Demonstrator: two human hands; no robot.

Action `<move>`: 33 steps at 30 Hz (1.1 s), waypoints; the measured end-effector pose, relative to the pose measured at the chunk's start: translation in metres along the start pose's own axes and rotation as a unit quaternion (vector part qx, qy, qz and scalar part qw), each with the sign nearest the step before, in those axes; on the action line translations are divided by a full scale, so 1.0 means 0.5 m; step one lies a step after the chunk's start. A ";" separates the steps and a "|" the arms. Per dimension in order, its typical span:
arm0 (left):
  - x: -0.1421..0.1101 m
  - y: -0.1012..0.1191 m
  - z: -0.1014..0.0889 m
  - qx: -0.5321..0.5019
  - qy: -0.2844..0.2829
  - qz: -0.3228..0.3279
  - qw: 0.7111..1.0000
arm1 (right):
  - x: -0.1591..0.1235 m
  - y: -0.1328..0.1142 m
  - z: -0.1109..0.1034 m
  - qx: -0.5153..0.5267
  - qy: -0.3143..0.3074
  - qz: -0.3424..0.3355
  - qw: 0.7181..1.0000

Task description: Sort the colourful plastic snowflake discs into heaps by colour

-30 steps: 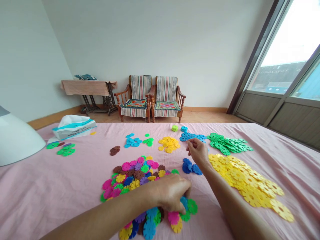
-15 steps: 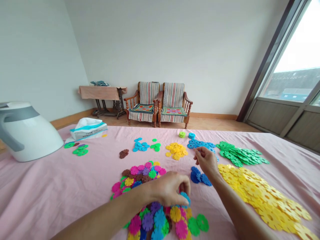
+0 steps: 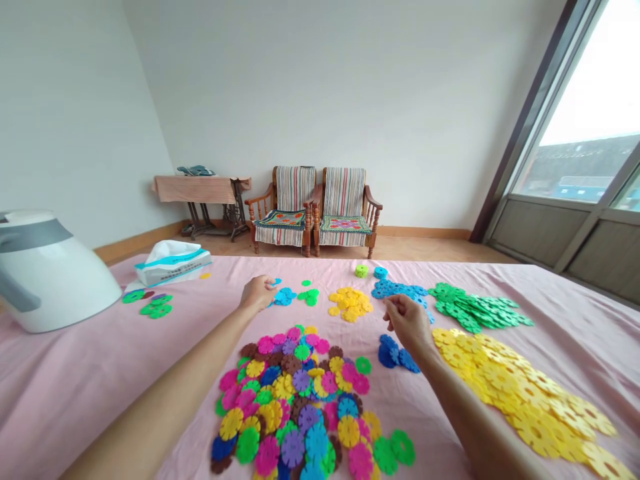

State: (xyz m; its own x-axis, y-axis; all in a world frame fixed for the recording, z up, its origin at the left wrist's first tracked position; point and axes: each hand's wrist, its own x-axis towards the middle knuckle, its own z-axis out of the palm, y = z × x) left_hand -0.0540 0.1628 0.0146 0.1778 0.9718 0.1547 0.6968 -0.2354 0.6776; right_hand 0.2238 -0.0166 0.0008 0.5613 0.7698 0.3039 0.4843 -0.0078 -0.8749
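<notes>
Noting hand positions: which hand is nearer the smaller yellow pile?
Right: the right hand is just right of the smaller yellow pile; the left hand is farther left.

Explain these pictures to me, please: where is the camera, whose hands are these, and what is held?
There is no machine: the left hand and right hand belong to whoever wears the camera on the head, so every picture looks forward and down. On the pink cloth lie flat notched discs: a mixed-colour heap in front, and single-colour piles such as the yellow pile and green pile at right. A white jug and tissue pack stand at left. The left hand is at the light-blue pile; whether it grips a disc is unclear. The right hand, near the mid-blue pile, shows no disc.
</notes>
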 end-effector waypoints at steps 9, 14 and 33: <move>-0.180 0.094 -0.005 -0.004 -0.150 0.207 0.967 | -0.018 -0.020 0.015 0.012 -0.069 -0.036 0.997; -0.331 0.183 0.006 0.018 -0.281 0.439 0.853 | -0.025 -0.027 0.018 0.010 -0.068 -0.054 0.996; -0.347 0.131 0.056 0.158 -0.180 0.505 0.829 | -0.026 -0.020 0.021 -0.011 -0.073 -0.054 0.996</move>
State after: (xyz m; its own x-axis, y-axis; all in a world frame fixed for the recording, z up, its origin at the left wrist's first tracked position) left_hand -0.0197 -0.0217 0.0119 0.9380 0.2227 0.2656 0.2026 -0.9740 0.1012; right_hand 0.2047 -0.0196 0.0017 0.4016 0.8517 0.3366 0.5524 0.0679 -0.8308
